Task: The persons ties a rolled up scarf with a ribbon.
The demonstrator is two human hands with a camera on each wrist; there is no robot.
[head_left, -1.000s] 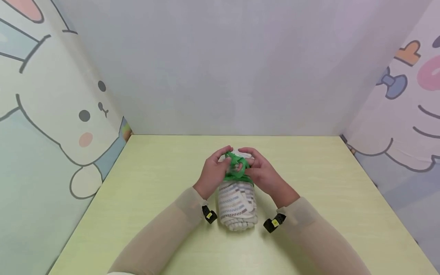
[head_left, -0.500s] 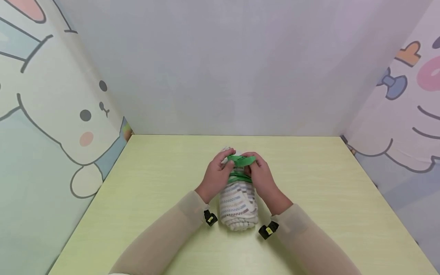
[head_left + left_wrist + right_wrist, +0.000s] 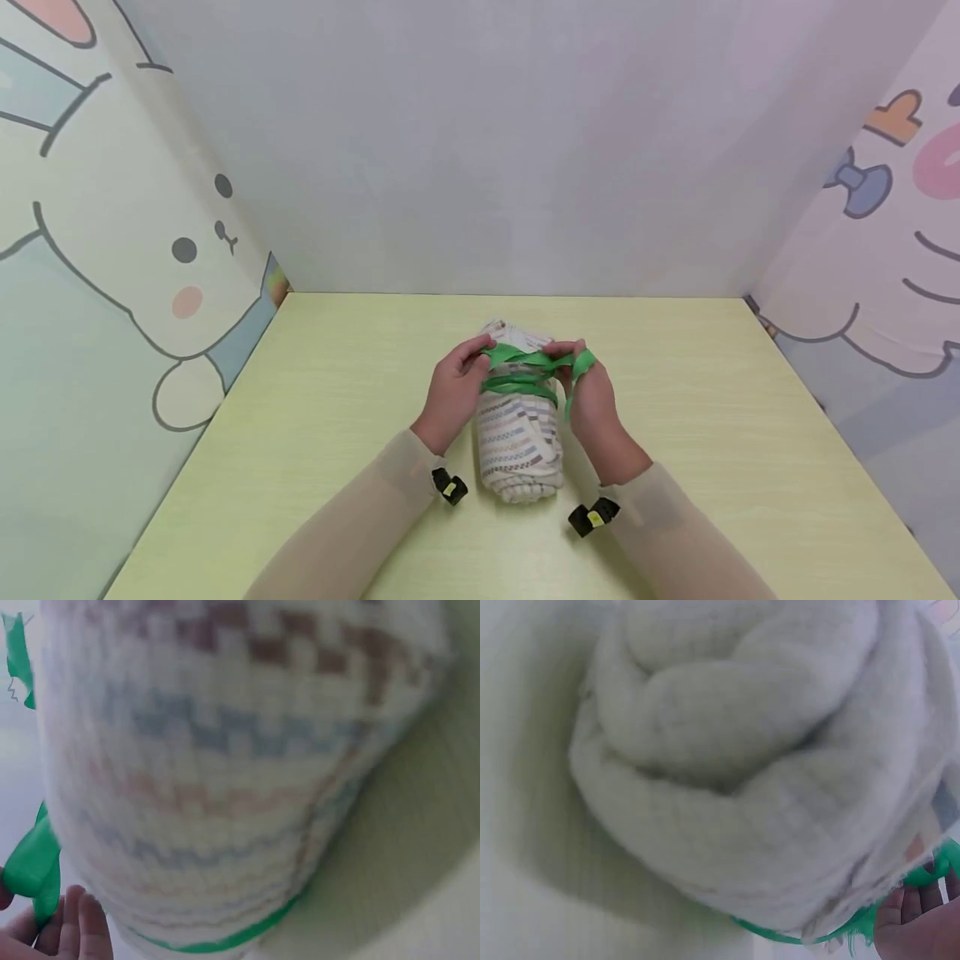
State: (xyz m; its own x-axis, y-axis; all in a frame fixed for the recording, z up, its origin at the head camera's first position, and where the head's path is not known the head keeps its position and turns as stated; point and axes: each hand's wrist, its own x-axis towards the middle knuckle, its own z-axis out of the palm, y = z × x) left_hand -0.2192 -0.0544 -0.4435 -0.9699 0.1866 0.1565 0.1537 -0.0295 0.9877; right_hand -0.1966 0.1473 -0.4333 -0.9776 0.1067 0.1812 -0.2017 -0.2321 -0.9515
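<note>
A rolled towel (image 3: pixel 517 442), white with rows of coloured checks, lies lengthwise on the table. Green ribbon (image 3: pixel 517 385) wraps its upper half. On the towel's left side my left hand (image 3: pixel 453 387) pinches one part of the ribbon between thumb and fingers. My right hand (image 3: pixel 596 404), on the other side, pinches another part, and a loose end hangs over its fingers. Between the hands the ribbon stretches across above the wraps. The left wrist view shows the ribbon (image 3: pixel 34 859) at the fingers; the towel's coiled end (image 3: pixel 727 727) fills most of the right wrist view.
The pale yellow table (image 3: pixel 337 358) reaches back to a plain grey-white wall (image 3: pixel 480 167). Side panels with cartoon animals, a rabbit panel (image 3: pixel 135 225) on the left, border it. A small black camera (image 3: pixel 450 486) sits on each wrist.
My hands have moved apart, left hand leftward and right hand rightward, drawing the bunched green ribbon out between them. The towel has stayed in place.
</note>
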